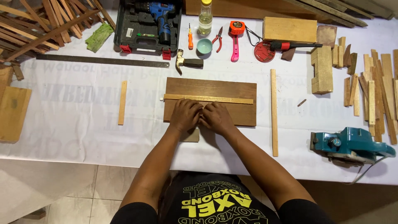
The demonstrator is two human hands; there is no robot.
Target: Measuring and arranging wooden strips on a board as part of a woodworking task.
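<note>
I'm looking down at a woodworking bench. Around the brown board lie workshop things: a cordless drill in its case beyond it, a hammer, a steel ruler, an electric planer to its right, wood offcuts.

room: L+R of board | block: hammer behind, slat R
</note>
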